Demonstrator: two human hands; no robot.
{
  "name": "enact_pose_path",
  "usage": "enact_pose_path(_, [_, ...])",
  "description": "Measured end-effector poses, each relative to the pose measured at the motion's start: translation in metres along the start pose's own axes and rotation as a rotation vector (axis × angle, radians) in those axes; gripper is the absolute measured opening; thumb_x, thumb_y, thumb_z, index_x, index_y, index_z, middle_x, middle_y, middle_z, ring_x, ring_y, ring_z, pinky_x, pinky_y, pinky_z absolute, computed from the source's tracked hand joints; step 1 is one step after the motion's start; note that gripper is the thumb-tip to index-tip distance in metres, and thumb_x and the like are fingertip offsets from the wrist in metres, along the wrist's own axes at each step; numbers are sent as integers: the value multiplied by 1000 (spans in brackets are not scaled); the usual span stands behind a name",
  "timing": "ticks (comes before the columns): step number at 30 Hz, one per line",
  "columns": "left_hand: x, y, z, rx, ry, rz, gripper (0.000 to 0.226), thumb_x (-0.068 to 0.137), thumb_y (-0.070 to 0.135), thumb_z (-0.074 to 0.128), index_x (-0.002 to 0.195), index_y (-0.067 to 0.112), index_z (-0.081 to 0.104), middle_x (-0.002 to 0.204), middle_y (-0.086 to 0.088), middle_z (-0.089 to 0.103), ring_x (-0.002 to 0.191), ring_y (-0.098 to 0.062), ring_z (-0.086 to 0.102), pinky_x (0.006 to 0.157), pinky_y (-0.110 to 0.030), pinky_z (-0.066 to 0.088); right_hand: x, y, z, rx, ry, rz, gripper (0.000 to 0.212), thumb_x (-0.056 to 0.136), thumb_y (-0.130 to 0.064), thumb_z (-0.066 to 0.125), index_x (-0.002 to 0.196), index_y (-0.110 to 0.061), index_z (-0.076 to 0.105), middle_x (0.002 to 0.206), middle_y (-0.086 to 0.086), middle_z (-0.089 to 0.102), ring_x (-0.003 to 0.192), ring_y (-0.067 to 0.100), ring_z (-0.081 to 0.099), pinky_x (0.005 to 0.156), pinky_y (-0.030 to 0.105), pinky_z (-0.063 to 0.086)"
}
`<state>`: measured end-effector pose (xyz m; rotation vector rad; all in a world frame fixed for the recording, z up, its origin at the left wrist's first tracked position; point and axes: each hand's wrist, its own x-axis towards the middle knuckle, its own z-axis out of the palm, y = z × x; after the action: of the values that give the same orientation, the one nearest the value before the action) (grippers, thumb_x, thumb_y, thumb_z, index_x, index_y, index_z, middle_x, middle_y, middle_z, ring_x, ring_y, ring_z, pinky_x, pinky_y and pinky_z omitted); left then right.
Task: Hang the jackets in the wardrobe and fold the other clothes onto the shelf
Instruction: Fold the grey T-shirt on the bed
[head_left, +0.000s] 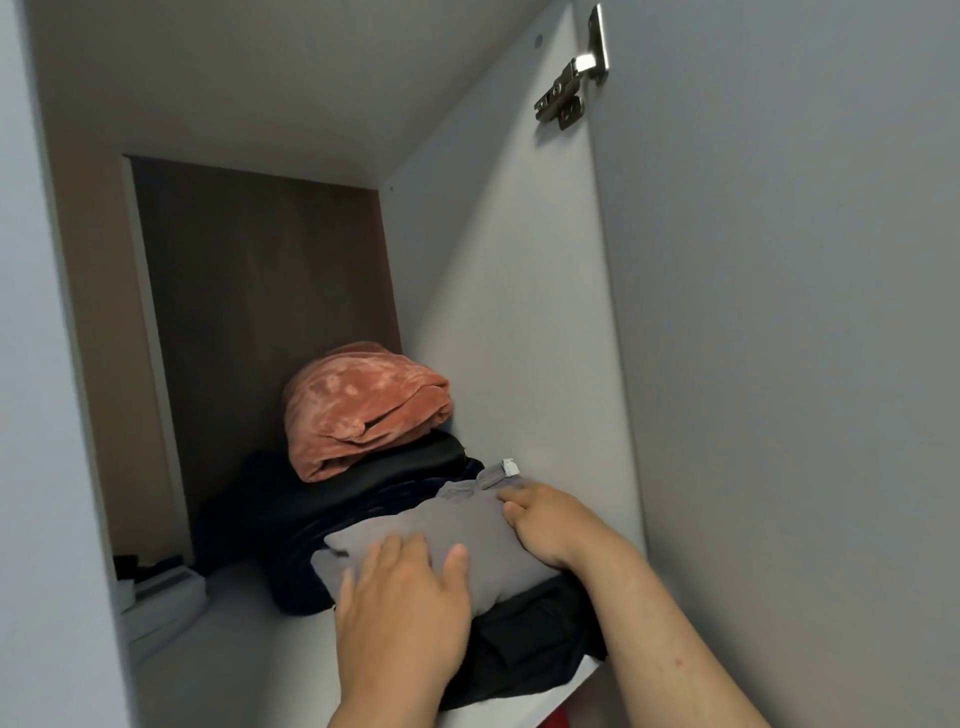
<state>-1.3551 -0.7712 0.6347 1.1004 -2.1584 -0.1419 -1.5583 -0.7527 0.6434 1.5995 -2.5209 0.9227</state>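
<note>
**Pressing a folded grey garment onto the wardrobe shelf**

Laying the left hand (400, 613) flat on the near end of the folded grey garment (457, 525), with straight, spread fingers and the thumb out toward 1 o'clock, gripping nothing. Resting the right hand (550, 525) on the same garment's edge at 3 o'clock, with fingers stretched toward 10 o'clock and only lightly bent, pressing rather than pinching.

Seating the grey garment on top of a black garment (524, 649) at the front edge of the white shelf (234, 649), at about 5 o'clock in the view and just beside the wardrobe's side wall (493, 312).

Touching, at 11 o'clock from the grey garment, a heap of dark navy clothes (291, 519). Bearing on that heap a black folded piece (395, 467) and, topmost, a rolled rust-pink velvet garment (358, 405).

Showing at 9 o'clock from the left hand, well apart and against the left wall, pale box-like items (161, 587), too dim to name. Closing off the rear with a brown back panel (260, 312). Flanking all this at 3 o'clock with a grey door (779, 364), and fixing it near 1 o'clock with a metal hinge (571, 78).
</note>
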Motion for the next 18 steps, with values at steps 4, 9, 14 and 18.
enact_pose_path(4, [-2,-3,4,15,-190,-58,51,95,60,21,121,28,51,136,3,47,135,-18,35,109,-39,33,1,-1,3,-40,-79,12,50,103,-47,25,148,-34,41,160,-1,30,143,26,35,117,46,27])
enact_pose_path(9, [-1,-6,4,13,-235,-83,53,96,59,19,125,27,51,137,4,47,136,-18,34,111,-41,33,6,-3,0,11,-168,49,52,100,-54,30,146,-35,45,159,-5,35,143,23,36,117,41,28])
enact_pose_path(14, [-6,-5,2,36,-185,-72,46,98,55,20,123,28,49,137,6,47,136,-18,34,111,-40,32,1,2,6,54,-92,27,50,100,-52,30,147,-40,42,159,-11,34,144,22,35,118,46,27])
enact_pose_path(18, [-14,-5,3,40,-131,-57,45,100,50,21,136,30,40,146,6,40,141,-17,29,113,-40,30,-9,6,12,2,28,30,48,102,-48,28,144,-31,46,155,-7,41,141,21,37,116,43,28])
